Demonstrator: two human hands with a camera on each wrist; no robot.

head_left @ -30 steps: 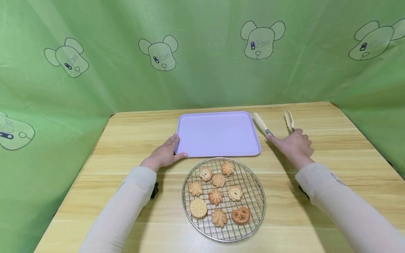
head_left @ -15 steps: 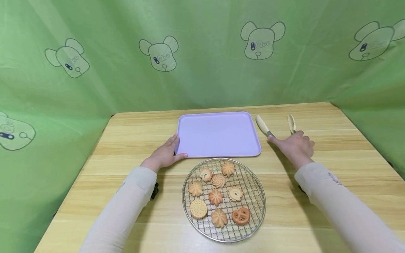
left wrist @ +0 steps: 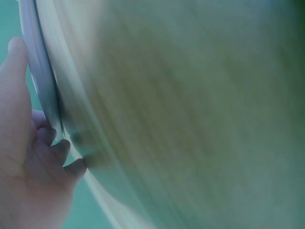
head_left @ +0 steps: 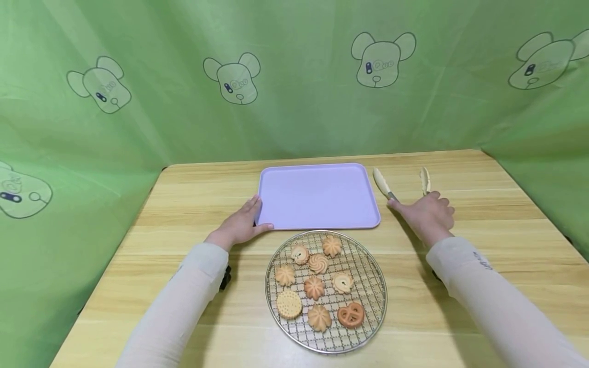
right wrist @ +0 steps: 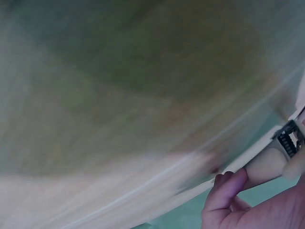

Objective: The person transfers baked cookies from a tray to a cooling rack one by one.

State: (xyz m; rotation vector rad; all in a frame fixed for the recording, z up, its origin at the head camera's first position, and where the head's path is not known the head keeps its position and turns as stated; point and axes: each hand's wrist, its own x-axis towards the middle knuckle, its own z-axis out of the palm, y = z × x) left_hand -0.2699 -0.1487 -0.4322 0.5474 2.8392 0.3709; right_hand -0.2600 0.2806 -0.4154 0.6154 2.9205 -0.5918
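Observation:
In the head view, my left hand rests at the near left corner of a flat lilac tray, fingers along its left side and thumb at its front edge. The left wrist view has the tray rim beside the thumb, with fingertips down at the table. Over on the right, my right hand grips tongs with cream tips and grey metal arms. Their arms are spread apart, tips pointing to the far edge, just right of the tray. Part of the handle appears between the fingers in the right wrist view.
A round wire rack lies nearer me, right by the tray's front edge. On it are several cookies, including a brown pretzel-shaped one. The wooden table meets a green printed curtain at the back.
The tongs and right hand have shifted slightly toward me, the tips drawing back from the far edge and a little to the right. The left hand and tray stay put.

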